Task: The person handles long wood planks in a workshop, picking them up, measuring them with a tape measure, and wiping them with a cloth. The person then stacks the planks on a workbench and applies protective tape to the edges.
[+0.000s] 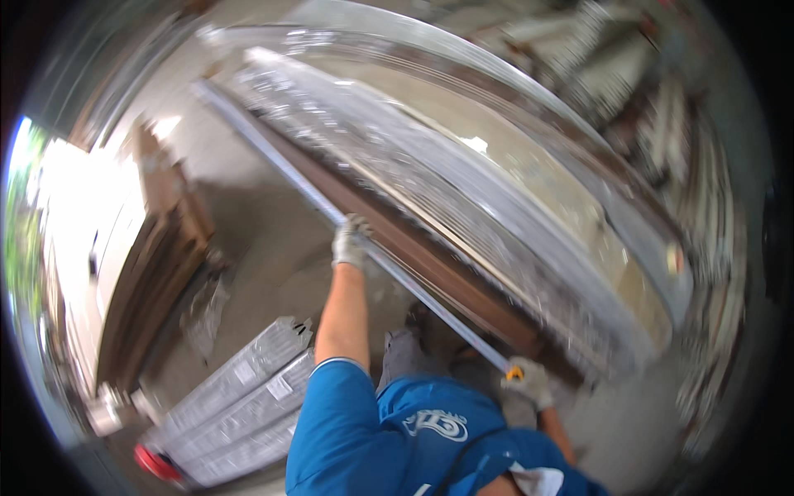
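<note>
A long silvery strip [430, 298] is clasped partway along by the gloved left hand [351, 240], its fingers wrapped around it, while an orange case [514, 374] at the near end is gripped in the curled fingers of the gloved right hand [536, 385]. By that wide spacing the strip is seemingly steadied. Pale, narrow and nearly straight, it is extended beyond the left fingers, beside a brown board [451, 277].

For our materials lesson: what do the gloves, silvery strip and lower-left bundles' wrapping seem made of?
Gloves: probably fabric, matte and off-white, without shine.
Silvery strip: perhaps smooth metal, given its greyish sheen, though blur leaves plastic possible.
Wrapping: likely glossy plastic film, showing bright wrinkled highlights.
</note>
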Action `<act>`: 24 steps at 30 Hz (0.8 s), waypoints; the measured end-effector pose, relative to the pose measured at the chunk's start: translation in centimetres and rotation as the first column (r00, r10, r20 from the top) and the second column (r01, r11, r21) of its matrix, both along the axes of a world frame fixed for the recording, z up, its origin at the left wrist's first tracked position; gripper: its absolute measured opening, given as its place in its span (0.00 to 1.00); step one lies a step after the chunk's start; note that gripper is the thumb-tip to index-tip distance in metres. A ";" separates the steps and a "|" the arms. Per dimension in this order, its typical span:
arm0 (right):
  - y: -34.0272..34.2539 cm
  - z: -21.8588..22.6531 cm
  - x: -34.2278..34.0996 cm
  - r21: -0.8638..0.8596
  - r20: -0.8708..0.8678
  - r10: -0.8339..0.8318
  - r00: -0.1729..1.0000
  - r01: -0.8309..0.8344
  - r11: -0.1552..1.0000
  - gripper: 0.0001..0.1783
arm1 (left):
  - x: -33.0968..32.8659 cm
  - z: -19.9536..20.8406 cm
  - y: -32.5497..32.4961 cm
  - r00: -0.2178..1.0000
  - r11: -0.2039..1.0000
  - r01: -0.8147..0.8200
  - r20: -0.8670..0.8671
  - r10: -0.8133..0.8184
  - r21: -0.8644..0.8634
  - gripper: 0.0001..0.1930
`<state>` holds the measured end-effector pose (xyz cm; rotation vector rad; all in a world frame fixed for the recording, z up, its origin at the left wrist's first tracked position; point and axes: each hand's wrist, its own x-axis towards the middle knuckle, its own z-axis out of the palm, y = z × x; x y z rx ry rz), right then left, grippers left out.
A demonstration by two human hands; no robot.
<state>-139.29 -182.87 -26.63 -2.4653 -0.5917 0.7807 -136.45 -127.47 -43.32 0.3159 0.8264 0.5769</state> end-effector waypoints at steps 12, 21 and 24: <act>-18.2 -4.9 0.6 -0.394 -0.130 -0.349 0.928 0.275 0.877 0.30 | 2.0 -6.1 -9.1 0.887 0.944 0.296 -0.326 -0.327 -0.143 0.08; -37.5 -12.1 0.7 -0.356 -0.170 -0.440 0.882 0.362 0.862 0.30 | 3.2 -12.0 -22.5 0.781 0.905 0.347 -0.458 -0.424 -0.246 0.07; -41.2 -14.6 0.9 -0.345 -0.193 -0.451 0.871 0.370 0.863 0.30 | 3.0 -14.4 -26.3 0.716 0.903 0.343 -0.550 -0.429 -0.258 0.07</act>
